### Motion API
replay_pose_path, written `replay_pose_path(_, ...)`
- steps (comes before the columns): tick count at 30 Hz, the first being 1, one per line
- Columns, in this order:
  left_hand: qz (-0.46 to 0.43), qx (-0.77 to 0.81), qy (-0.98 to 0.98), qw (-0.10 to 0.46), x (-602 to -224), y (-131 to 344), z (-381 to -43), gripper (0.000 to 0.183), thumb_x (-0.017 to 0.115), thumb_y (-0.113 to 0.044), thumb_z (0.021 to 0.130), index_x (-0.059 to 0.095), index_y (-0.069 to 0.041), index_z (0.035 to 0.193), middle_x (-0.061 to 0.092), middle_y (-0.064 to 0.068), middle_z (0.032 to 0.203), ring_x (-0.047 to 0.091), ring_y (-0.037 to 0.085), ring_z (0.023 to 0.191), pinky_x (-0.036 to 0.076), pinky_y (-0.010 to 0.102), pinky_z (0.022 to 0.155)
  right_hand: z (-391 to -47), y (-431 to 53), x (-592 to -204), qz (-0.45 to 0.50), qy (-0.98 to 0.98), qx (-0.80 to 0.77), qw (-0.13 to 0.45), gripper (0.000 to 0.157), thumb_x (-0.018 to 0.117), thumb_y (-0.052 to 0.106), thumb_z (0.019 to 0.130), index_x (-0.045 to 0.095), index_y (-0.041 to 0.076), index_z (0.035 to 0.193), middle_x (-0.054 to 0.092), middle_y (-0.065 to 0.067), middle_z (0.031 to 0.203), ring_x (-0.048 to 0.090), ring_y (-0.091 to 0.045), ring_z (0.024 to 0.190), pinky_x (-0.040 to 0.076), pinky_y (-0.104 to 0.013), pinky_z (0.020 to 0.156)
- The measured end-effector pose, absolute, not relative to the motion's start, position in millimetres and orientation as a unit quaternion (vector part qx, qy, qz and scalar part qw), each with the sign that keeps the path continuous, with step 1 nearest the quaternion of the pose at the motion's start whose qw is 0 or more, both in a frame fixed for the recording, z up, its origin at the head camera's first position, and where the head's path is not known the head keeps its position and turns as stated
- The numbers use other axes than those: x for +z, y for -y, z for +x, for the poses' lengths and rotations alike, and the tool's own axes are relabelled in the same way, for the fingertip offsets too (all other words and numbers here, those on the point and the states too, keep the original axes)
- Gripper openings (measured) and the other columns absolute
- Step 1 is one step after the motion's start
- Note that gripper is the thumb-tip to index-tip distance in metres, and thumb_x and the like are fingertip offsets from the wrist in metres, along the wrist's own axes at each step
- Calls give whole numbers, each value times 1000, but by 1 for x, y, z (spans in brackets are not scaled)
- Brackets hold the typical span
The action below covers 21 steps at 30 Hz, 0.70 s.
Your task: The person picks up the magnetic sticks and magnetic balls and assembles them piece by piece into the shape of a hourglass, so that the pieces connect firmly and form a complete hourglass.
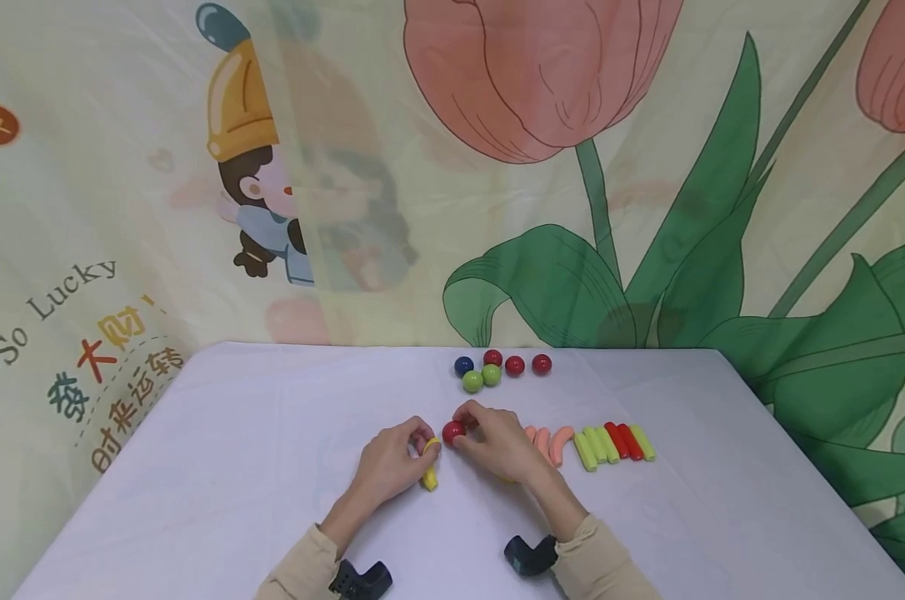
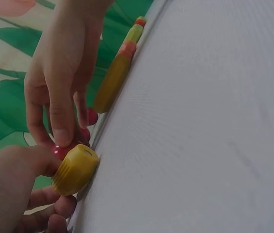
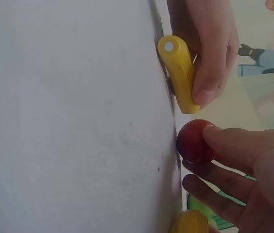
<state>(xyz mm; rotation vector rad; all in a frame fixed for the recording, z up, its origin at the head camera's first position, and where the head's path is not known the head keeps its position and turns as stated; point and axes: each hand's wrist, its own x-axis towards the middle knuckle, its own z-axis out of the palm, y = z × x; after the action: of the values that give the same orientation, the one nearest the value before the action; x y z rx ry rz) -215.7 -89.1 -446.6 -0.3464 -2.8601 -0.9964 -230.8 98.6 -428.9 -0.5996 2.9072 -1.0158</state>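
Left hand [image 1: 396, 454] pinches a yellow toy banana [image 1: 431, 477] thumb against fingers; right hand [image 1: 501, 437] holds a red ball [image 1: 453, 432] in thumb and fingertips, probably so it can't roll. Banana lies at the ball's 7 o'clock, near it, gap visible in right wrist view. Spare balls [image 1: 491, 375] cluster at 1 o'clock, likely kept aside within reach. Pink curved pieces [image 1: 562, 446], then green and red sticks [image 1: 598, 445], run toward 3 o'clock side by side, seemingly grouped by shape.
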Motion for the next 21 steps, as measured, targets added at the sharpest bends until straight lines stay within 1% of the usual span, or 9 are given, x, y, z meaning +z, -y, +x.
replay_pose_path(6,-118,-329,936,47,-448,89,-216,14,68,-31,83,62,-20,88,51,-11,65,42,5,54,29,19,48,-230,-96,-429,-199,-923,-329,8,22,67,21,87,60,19,108,67,1,98,59,-17,94,44,-44,90)
replay_pose_path(9,-118,-328,936,45,-449,90,-216,13,67,-31,83,61,-20,88,51,-11,65,42,5,54,29,19,48,-229,-95,-430,-200,-921,-333,10,22,66,20,87,59,19,108,67,1,99,60,-18,95,44,-44,90)
replay_pose_path(15,-118,-333,935,33,-448,90,-216,17,67,-31,83,59,-20,94,53,-11,66,44,6,55,30,20,49,-228,-94,-432,-218,-916,-336,8,23,65,19,88,59,19,110,67,2,100,62,-17,96,47,-39,86)
replay_pose_path(21,-124,-332,935,23,-445,92,-217,22,67,-32,84,58,-20,100,53,-9,68,44,7,55,31,20,48,-227,-92,-430,-237,-908,-345,15,24,64,18,89,59,17,113,66,4,99,57,-13,88,42,-32,79)
